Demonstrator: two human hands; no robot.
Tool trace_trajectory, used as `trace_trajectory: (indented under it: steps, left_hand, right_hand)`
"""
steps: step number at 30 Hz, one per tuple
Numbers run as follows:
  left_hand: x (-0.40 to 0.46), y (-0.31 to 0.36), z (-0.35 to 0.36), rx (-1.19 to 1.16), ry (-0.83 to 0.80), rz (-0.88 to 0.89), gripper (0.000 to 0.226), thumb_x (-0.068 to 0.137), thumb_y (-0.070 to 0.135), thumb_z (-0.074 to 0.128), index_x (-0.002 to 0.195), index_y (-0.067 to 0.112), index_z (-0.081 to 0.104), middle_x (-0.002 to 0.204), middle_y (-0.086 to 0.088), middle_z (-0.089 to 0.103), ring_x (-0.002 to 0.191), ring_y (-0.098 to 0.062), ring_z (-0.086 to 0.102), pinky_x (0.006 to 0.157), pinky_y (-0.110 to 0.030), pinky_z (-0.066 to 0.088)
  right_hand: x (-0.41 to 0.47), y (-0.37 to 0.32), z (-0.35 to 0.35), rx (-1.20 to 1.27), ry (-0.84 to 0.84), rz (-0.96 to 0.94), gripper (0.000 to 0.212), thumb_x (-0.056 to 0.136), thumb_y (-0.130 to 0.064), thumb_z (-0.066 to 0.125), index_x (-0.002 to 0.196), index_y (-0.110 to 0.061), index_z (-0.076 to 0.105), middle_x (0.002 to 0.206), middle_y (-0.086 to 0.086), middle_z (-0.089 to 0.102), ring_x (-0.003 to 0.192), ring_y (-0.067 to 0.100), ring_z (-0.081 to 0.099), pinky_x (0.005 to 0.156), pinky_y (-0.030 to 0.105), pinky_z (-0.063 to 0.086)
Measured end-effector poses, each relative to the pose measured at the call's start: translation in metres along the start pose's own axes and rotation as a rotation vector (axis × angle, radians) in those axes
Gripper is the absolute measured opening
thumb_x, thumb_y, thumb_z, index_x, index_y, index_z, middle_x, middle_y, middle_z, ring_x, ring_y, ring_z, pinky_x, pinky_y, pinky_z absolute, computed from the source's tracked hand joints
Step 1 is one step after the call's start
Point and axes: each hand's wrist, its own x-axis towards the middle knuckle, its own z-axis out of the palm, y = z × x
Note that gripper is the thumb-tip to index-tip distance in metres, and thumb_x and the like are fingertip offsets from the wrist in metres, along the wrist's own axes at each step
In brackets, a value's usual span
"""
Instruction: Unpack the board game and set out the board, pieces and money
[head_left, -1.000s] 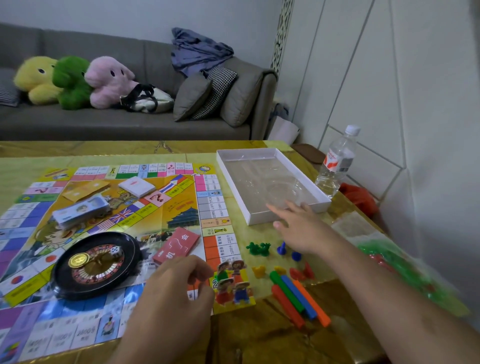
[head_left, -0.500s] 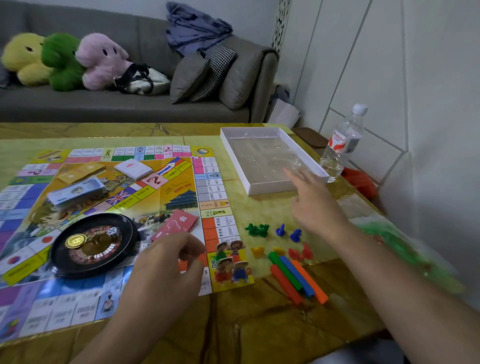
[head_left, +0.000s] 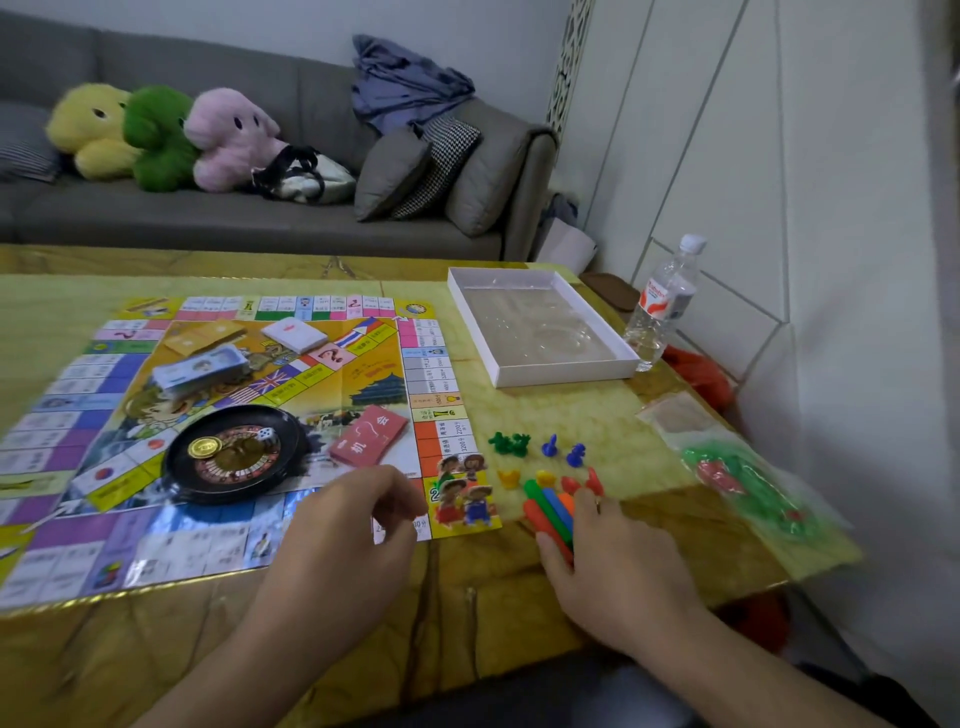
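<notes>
The game board (head_left: 130, 519) lies unfolded on the table's left half. On it stand a black roulette wheel (head_left: 234, 454), a stack of paper money (head_left: 200, 369), a white card deck (head_left: 293, 332) and a red card deck (head_left: 369, 435). Right of the board sit small green pawns (head_left: 509, 443), blue pawns (head_left: 549, 446) and yellow pawns (head_left: 508, 478). My right hand (head_left: 618, 571) lies over the coloured sticks (head_left: 543, 504), thumb on their near side and fingers across the top. My left hand (head_left: 348, 535) hovers, loosely curled and holding nothing, over the board's near right corner.
The white box tray (head_left: 566, 375) stands at the far right of the table, a water bottle (head_left: 662, 301) beside it by the wall. A clear bag of green and red pieces (head_left: 748, 483) lies near the right edge. A grey sofa (head_left: 234, 218) sits behind.
My right hand has pulled back from near the box tray and come down on the coloured sticks. My left hand has stayed over the board's near corner.
</notes>
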Motion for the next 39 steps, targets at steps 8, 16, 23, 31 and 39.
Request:
trace_trajectory:
  steps: [8, 16, 23, 31, 39]
  left_hand:
    - [-0.029, 0.005, -0.002, -0.189, -0.199, -0.193, 0.021, 0.091, 0.012, 0.067, 0.086, 0.031, 0.072, 0.086, 0.019, 0.072, 0.076, -0.003, 0.069, 0.069, -0.021, 0.058]
    - [-0.033, 0.017, -0.006, -0.979, -0.118, -0.596, 0.015, 0.094, 0.021, 0.072, 0.098, 0.008, 0.077, 0.083, -0.011, 0.077, 0.076, -0.021, 0.072, 0.073, -0.037, 0.055]
    - [-0.034, -0.030, -0.047, -0.909, 0.028, -0.729, 0.011, 0.099, 0.015, 0.066, 0.101, 0.006, 0.073, 0.085, -0.011, 0.080, 0.071, -0.023, 0.077, 0.056, -0.034, 0.060]
    - [-0.040, -0.063, -0.085, -0.929, 0.032, -0.813, 0.014, 0.097, 0.009, 0.068, 0.108, 0.001, 0.070, 0.098, -0.018, 0.079, 0.078, -0.035, 0.079, 0.060, -0.045, 0.063]
    - [-0.034, -0.081, -0.136, -0.923, 0.215, -0.726, 0.018, 0.099, 0.010, 0.064, 0.114, 0.001, 0.068, 0.112, -0.017, 0.071, 0.082, -0.037, 0.079, 0.069, -0.053, 0.065]
  right_hand:
    - [-0.034, -0.003, -0.030, 0.266, 0.073, 0.039, 0.058, 0.097, -0.072, 0.036, 0.128, -0.024, 0.048, 0.084, -0.014, 0.051, 0.064, 0.004, 0.047, 0.048, 0.018, 0.031]
    - [-0.064, -0.109, -0.082, 0.257, 0.146, -0.296, 0.053, 0.090, -0.069, 0.033, 0.126, -0.030, 0.033, 0.113, -0.007, 0.053, 0.088, 0.017, 0.065, 0.063, 0.034, 0.044]
    - [-0.055, -0.151, -0.067, 0.791, -0.136, -0.244, 0.020, 0.099, -0.051, 0.062, 0.108, -0.038, 0.051, 0.105, -0.018, 0.051, 0.091, 0.000, 0.057, 0.075, 0.023, 0.054]
    - [-0.041, -0.182, -0.055, 1.002, -0.321, -0.091, 0.013, 0.097, -0.040, 0.072, 0.091, -0.029, 0.069, 0.090, -0.011, 0.066, 0.083, -0.001, 0.062, 0.060, 0.009, 0.047]
    - [-0.054, -0.212, -0.046, 0.469, -0.298, -0.337, 0.025, 0.094, -0.049, 0.070, 0.106, -0.035, 0.053, 0.110, -0.017, 0.052, 0.102, 0.006, 0.053, 0.094, 0.033, 0.052]
